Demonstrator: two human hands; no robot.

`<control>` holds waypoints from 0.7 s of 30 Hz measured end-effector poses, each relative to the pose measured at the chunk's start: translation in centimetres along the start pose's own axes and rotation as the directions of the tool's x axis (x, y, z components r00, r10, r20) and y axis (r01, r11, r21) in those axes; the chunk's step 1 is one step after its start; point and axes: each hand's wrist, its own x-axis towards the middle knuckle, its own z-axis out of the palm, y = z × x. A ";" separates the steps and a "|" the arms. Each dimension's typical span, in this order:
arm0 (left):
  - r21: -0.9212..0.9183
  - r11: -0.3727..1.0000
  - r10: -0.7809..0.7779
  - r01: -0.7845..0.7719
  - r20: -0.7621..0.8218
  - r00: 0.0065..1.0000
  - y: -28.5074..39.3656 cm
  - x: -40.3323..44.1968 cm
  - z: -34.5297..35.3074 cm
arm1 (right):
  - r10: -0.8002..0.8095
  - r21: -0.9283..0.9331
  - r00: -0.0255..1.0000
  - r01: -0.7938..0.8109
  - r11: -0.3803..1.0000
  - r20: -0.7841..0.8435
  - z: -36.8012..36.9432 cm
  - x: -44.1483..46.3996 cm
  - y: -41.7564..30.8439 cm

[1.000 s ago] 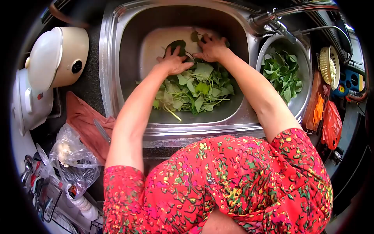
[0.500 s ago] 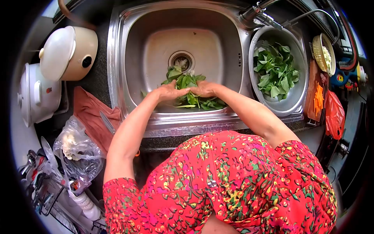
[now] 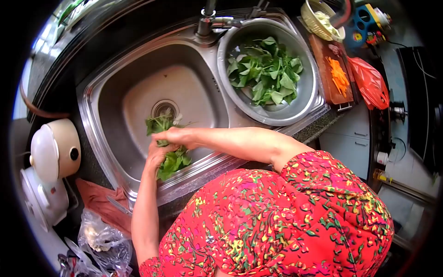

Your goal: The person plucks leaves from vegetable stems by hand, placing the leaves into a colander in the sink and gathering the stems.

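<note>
A bunch of leafy greens (image 3: 173,165) is squeezed between my two hands over the near side of the steel sink (image 3: 110,124). My left hand (image 3: 158,153) is closed around the bunch from the left. Across its top lies my right hand (image 3: 171,136), also closed on the greens, and the two hands touch. Leaves stick out beyond the hands toward the drain (image 3: 164,109) and toward the sink's front wall. To the right, a round metal basin (image 3: 308,99) holds more loose leafy greens (image 3: 267,69).
Right of the basin, a wooden cutting board (image 3: 325,51) bears carrot strips (image 3: 338,76), beside a red plastic bag (image 3: 369,83) and a yellow basket (image 3: 318,23). The faucet (image 3: 206,23) rises behind. On the left are two cookers (image 3: 64,150), a brown cloth (image 3: 99,196), a knife (image 3: 119,205) and a clear bag (image 3: 104,240).
The view has turned and shifted right. My hands have come together, with the right hand now over the left, and the greens are gathered into a tighter bunch.
</note>
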 end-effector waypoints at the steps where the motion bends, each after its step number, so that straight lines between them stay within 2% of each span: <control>1: 0.013 1.000 -0.015 0.014 0.032 0.999 0.2 0.1 -0.3 | 0.015 -0.195 0.997 -0.029 0.980 -0.072 0.4 -0.4 -0.7; 2: -0.017 1.000 0.006 -0.007 -0.050 0.999 0.0 0.1 -0.2 | 0.009 -0.202 0.999 -0.015 0.979 -0.031 0.3 -0.2 -0.9; 3: -0.017 1.000 0.010 -0.011 -0.049 0.999 -1.3 0.7 -0.3 | 0.006 -0.209 1.000 -0.003 0.978 0.015 0.2 0.1 -1.0; 4: -0.182 0.982 0.037 -0.048 -0.064 0.997 -3.4 1.8 -0.7 | 0.007 -0.207 1.000 -0.004 0.978 0.013 0.1 0.2 -1.2; 5: -0.341 0.936 0.062 -0.087 -0.085 0.994 -4.1 2.3 -1.1 | -0.046 -0.260 0.997 0.060 0.964 0.058 0.0 0.2 -1.7; 6: -0.397 0.915 0.059 -0.079 -0.063 0.996 -4.7 2.9 -1.3 | -0.095 -0.308 0.990 0.123 0.943 0.106 -0.3 0.2 -2.1; 7: -0.397 0.915 0.058 -0.078 -0.063 0.996 -3.4 2.0 -1.1 | -0.072 -0.355 0.991 0.107 0.929 0.111 -0.3 -0.3 -3.0; 9: -0.287 0.946 0.056 -0.153 -0.318 0.946 0.4 -0.2 -0.7 | 0.037 -0.393 0.996 -0.003 0.920 0.078 0.2 -2.7 -5.4; 10: -0.457 0.886 -0.029 -0.086 -0.237 0.971 0.0 0.0 -1.0 | 0.034 -0.397 0.997 -0.001 0.918 0.076 -0.1 -2.7 -5.5; 11: -0.460 0.883 -0.024 -0.090 -0.235 0.972 -0.2 0.1 -1.1 | -0.152 -0.598 0.983 0.182 0.781 0.101 -0.5 -2.6 -5.4; 12: -0.546 0.828 0.007 -0.128 -0.218 0.976 -0.3 0.2 -1.0 | -0.321 -0.756 0.932 0.331 0.565 0.169 -1.0 -2.7 -5.5; 13: -0.627 0.763 0.039 -0.160 -0.202 0.979 -0.3 0.3 -1.0 | -0.515 -0.872 0.846 0.348 0.344 0.134 -0.9 -5.1 -6.2; 14: -0.594 0.788 0.053 -0.160 -0.194 0.980 -0.5 0.3 -1.2 | -0.645 -0.932 0.764 0.255 0.257 0.031 -1.3 -7.6 -7.1; 15: -0.615 0.771 0.050 -0.164 -0.199 0.979 -0.8 0.3 -1.5 | -0.895 -0.885 0.446 0.421 0.198 0.012 -3.4 -8.6 -6.6; 16: -0.656 0.738 0.061 -0.158 -0.169 0.984 -1.6 0.4 -1.9 | -0.946 -0.921 0.301 0.324 0.216 -0.116 -5.3 -10.8 -6.9; 17: -0.695 0.703 0.072 -0.149 -0.140 0.988 -2.7 0.4 -2.4 | -0.868 -0.867 0.367 0.241 0.436 -0.334 -7.5 -13.7 -7.3; 18: -0.709 0.685 0.088 -0.167 -0.147 0.985 -3.7 0.5 -2.9 | -0.898 -0.877 0.188 0.209 0.432 -0.398 -11.5 -14.4 -6.5; 19: -0.693 0.700 0.095 -0.171 -0.147 0.985 -4.3 0.4 -3.4 | -0.861 -0.884 0.231 0.009 0.467 -0.452 -14.3 -17.0 -6.5; 20: -0.629 0.748 0.119 -0.209 -0.183 0.976 -4.9 0.3 -3.7 | -0.793 -0.790 0.159 -0.323 0.520 -0.588 -18.2 -18.3 -5.1; 21: -0.559 0.792 0.146 -0.245 -0.216 0.965 -5.2 0.1 -3.8 | -0.724 -0.591 0.041 -0.610 0.527 -0.688 -21.6 -18.3 -3.5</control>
